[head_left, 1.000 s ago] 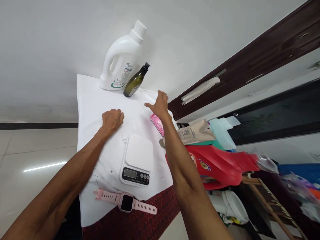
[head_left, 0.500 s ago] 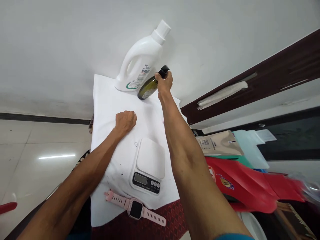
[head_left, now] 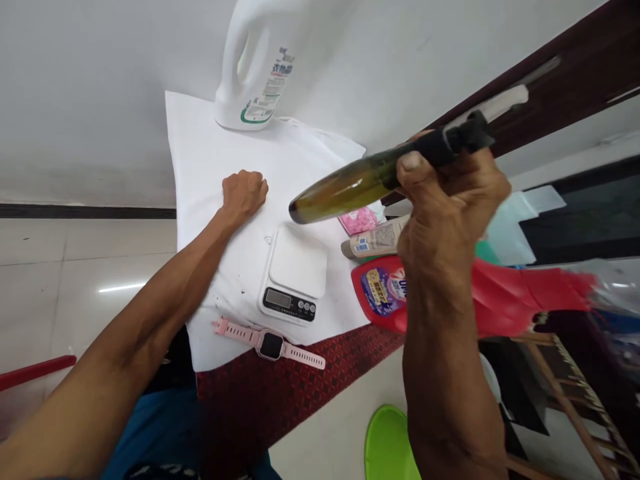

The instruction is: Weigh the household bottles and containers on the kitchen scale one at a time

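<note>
A green-brown bottle with a black pump top [head_left: 350, 187] is gripped round its neck by my right hand [head_left: 445, 187]. It is tilted, nearly lying, in the air above the right part of the white cloth [head_left: 200, 147]. My left hand [head_left: 245, 195] rests closed on the cloth; whether its fingers hold anything is hidden. A white kitchen scale [head_left: 295, 273], with nothing on its platform, lies near the middle. In front of it is a pink smartwatch [head_left: 271, 345]. At the back stands a large white detergent jug [head_left: 265, 73], cut off by the top edge.
To the right are a red cleaner bottle [head_left: 380, 293], a beige bottle [head_left: 375, 241] and a pink packet [head_left: 359, 220]. A wall [head_left: 100, 80] rises behind the cloth. A green basin [head_left: 390, 443] is on the floor below.
My right hand has lifted the pump bottle off the cloth beside the jug and brought it right and nearer, tipping it over. My left hand stays on the cloth. The view has shifted.
</note>
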The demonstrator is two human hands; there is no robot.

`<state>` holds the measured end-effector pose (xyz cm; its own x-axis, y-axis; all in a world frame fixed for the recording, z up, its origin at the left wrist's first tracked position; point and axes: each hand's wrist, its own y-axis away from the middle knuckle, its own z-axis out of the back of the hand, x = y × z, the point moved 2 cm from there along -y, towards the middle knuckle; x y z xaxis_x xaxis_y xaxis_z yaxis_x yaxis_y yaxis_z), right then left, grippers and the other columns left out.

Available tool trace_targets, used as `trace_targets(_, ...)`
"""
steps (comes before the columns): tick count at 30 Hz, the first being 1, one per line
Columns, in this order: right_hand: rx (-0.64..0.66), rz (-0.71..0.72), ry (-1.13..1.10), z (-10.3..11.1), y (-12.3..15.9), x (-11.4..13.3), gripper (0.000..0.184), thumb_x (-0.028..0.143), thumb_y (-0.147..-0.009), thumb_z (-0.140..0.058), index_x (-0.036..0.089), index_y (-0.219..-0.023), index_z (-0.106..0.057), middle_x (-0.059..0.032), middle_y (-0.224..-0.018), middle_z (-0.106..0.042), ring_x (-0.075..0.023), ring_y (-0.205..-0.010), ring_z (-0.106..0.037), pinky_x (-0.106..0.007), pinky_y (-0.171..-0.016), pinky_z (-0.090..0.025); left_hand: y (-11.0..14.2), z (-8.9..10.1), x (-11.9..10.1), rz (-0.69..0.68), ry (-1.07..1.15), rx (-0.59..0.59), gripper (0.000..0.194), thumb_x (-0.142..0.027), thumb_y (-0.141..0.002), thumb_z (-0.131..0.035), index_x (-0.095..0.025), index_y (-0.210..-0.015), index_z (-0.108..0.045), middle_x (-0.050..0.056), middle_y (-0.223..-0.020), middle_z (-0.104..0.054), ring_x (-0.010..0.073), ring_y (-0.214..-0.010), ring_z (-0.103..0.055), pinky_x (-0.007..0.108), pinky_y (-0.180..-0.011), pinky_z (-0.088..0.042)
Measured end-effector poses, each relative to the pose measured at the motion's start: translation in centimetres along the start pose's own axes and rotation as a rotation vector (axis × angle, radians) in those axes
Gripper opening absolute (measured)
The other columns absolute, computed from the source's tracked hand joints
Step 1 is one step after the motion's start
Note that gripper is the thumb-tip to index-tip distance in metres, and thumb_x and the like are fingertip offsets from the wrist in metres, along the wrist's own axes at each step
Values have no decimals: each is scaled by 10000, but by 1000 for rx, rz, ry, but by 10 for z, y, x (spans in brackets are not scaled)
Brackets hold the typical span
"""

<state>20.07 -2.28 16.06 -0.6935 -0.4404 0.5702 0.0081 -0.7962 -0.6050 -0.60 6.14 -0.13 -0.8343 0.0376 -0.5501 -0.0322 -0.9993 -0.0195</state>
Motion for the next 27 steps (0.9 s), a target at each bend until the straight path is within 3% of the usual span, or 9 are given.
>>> trace_targets(3, -1, -42, -81, 21, 35, 34, 237, 605, -904, -788, 424, -1057, -779, -32, -1061, -729, -363, -1138, -731, -631, -924, -661, -1, -2, 1, 16, 8, -21, 364, -291, -1070, -368, -156, -1048, -706, 183, -1075, -702, 340, -1094, -632, 419, -924, -390)
trace_targets(6, 26, -87, -114, 25, 61, 51, 151, 479, -887, -846, 408, -1008, -789, -15, -1002, -712, -325, -1051, -740, -614, -894, -667, -3, -3, 2, 25, 14, -31, 350, -297, -1064, -383, -161, -1040, -705, 161, -1035, -683, 334, -1099, -625, 403, -947, -387)
trace_targets(13, 76, -83, -79, 25, 78, 33, 303, 585, -914, -789, 370, -1125, -756, -13, -1043, -748, -286, -1034, -745, -605, -926, -655, -6, -4, 5, 20, 2, -52, 362, -333, -1059, -386, -168, -1030, -706, 167, -1036, -693, 330, -1075, -614, 399, -944, -399)
trace_targets(20, 204, -114, -62, 37, 81, 31, 574, 665, -871, -785, 380, -1356, -669, -60, -1355, -722, -325, -1275, -700, -585, -952, -662, -4, 2, 1, 34, -17, -32, 391, -338, -1056, -380, -151, -1021, -721, 190, -1015, -706, 346, -1041, -630, 441, -921, -422)
trace_targets(22, 133, -125, -137, 49, 81, 32, 606, 716, -857, -767, 393, -1362, -675, -66, -1420, -697, -351, -1338, -674, -612, -968, -652, -4, 3, 1, 24, -20, -33, 398, -327, -1051, -378, -140, -1059, -729, 193, -999, -702, 358, -1049, -637, 454, -917, -432)
trace_targets(24, -27, -107, -170, 66, 81, 31, 559, 768, -878, -700, 406, -1304, -713, -63, -1389, -712, -372, -1335, -679, -656, -980, -635, -4, 3, 0, 18, -25, -29, 402, -309, -1043, -376, -133, -1106, -732, 198, -1002, -699, 372, -1068, -638, 467, -921, -435)
trace_targets(27, -149, -98, -92, 81, 81, 30, 529, 804, -913, -613, 430, -1273, -717, -62, -1366, -720, -388, -1347, -676, -691, -1027, -606, -4, 3, 0, 26, -47, -28, 402, -314, -1037, -379, -143, -1122, -734, 194, -1040, -700, 374, -1093, -632, 463, -929, -429)
